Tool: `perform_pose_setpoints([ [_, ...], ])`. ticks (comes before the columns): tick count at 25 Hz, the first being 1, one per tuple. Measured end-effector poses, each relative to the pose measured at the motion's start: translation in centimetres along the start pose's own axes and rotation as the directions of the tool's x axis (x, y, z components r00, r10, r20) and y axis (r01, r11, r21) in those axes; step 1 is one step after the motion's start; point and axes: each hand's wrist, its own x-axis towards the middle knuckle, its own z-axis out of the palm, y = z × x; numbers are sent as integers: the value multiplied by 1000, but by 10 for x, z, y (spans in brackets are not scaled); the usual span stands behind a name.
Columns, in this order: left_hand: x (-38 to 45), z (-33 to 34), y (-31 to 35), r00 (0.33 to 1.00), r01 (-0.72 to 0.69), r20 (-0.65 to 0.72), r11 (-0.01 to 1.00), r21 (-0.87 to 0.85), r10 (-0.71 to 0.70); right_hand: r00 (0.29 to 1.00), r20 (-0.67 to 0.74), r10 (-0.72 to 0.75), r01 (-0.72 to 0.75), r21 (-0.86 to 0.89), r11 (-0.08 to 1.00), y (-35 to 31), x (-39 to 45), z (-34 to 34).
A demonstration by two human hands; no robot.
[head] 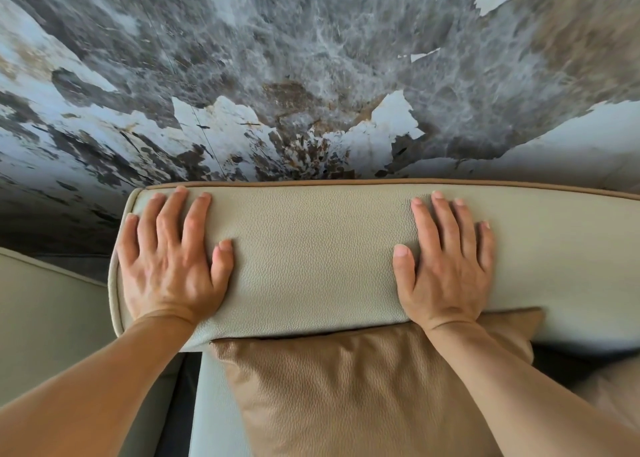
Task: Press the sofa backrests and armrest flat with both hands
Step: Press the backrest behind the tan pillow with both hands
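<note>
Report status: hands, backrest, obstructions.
Left hand, right hand flat, open on cream leather backrest. Tan leather cushion leaning below; nothing blocking.

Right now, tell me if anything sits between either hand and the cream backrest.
Nothing visible does. The left hand and right hand lie flat, palms down, directly on the cream backrest. The tan cushion sits below it.

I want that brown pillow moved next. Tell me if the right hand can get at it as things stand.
Probably yes: the right hand lies flat on the backrest, its wrist already over the brown pillow, nothing between.
</note>
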Motion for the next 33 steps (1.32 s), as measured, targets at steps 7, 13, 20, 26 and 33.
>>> perform_pose_setpoints([
  [7,8,3,1,1000,-8,-3,1000,-5,8,1000,-14,4,-5,-6,1000,1,5,4],
  [13,18,9,2,999,-27,-16,1000,-10,27,1000,-27,7,-7,-5,1000,2,11,9],
  [20,29,18,3,998,-44,-34,999,-17,44,999,-49,16,-16,-5,1000,3,19,14],
  [26,40,26,3,996,-69,-64,997,-17,68,998,-62,25,-26,-9,1000,4,26,20],
  [33,56,35,6,993,-83,-83,996,-34,80,997,-66,36,-36,-8,999,7,37,27],
])
